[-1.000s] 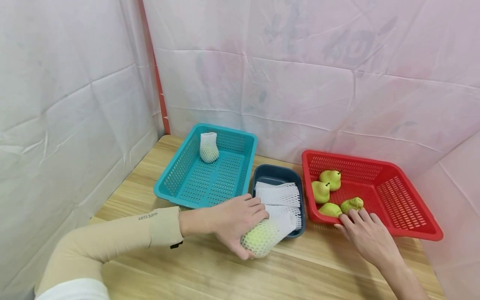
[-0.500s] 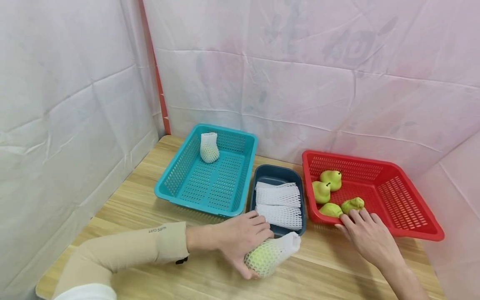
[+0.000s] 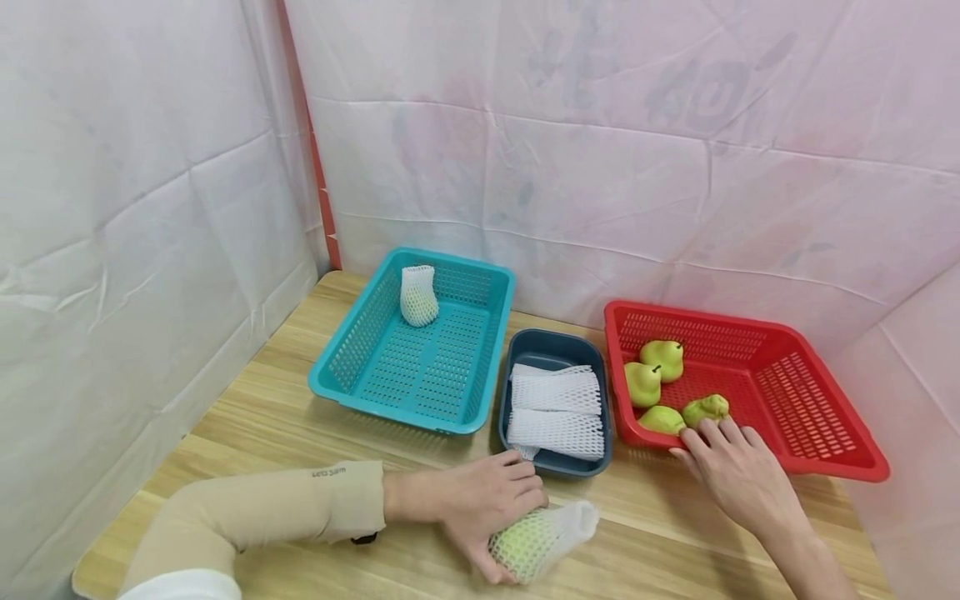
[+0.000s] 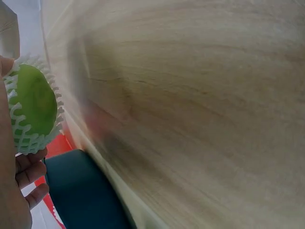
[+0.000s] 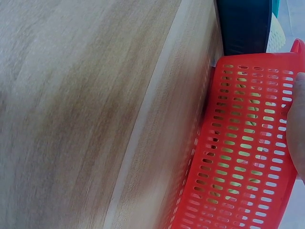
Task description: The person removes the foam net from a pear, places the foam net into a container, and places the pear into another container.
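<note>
My left hand (image 3: pixel 495 504) grips a green pear (image 3: pixel 521 542) sleeved in white foam netting, low over the table's front. The netting's loose end points right; in the left wrist view the pear's bare green skin (image 4: pixel 35 98) shows through a wide gap in the mesh. My right hand (image 3: pixel 738 471) rests on the near rim of the red basket (image 3: pixel 832 462), fingers over the edge right by a pear (image 3: pixel 705 409). Several bare pears (image 3: pixel 642 384) lie in that basket's left part. In the right wrist view only part of the right hand (image 5: pixel 296 129) shows, beside the basket's slotted wall.
Between the baskets stands a dark blue tray (image 3: pixel 551 340) with flat white foam net sleeves (image 3: pixel 558 429), one poking over its near left corner. A teal basket (image 3: pixel 337 398) on the left holds one netted pear (image 3: pixel 418 298). Cloth walls (image 3: pixel 570 167) enclose the wooden table (image 3: pixel 262 400).
My left hand has drawn the netted pear toward the table's front edge, away from the blue tray, uncovering the sleeves there. The right hand has stayed on the red basket's rim.
</note>
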`<state>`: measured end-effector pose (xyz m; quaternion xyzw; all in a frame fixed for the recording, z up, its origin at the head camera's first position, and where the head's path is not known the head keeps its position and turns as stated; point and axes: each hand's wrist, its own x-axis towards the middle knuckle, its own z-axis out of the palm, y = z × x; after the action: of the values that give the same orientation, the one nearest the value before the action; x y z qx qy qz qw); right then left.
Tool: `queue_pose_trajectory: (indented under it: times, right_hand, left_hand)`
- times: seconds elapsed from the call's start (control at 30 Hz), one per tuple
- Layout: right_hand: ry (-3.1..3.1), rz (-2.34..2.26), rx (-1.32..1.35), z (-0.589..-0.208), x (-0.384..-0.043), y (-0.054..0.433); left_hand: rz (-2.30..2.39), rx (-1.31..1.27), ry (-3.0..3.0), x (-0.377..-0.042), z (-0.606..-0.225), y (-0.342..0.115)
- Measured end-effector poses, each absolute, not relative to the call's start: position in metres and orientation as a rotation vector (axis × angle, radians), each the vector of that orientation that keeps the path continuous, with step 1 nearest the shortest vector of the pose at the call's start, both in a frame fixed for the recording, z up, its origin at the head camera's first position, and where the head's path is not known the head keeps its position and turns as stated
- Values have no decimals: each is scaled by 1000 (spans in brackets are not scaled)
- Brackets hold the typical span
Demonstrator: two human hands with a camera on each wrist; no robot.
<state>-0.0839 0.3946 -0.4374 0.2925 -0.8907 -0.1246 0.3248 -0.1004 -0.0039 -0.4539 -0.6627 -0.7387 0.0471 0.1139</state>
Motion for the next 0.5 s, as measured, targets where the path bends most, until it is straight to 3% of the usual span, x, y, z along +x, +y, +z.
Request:
queue_pose_trajectory:
  times: [0.5]
  right_hand:
    - [-2339, -330, 761, -439, -84, 396]
  left_hand:
    - [130, -1973, -2201, -103, -471, -3]
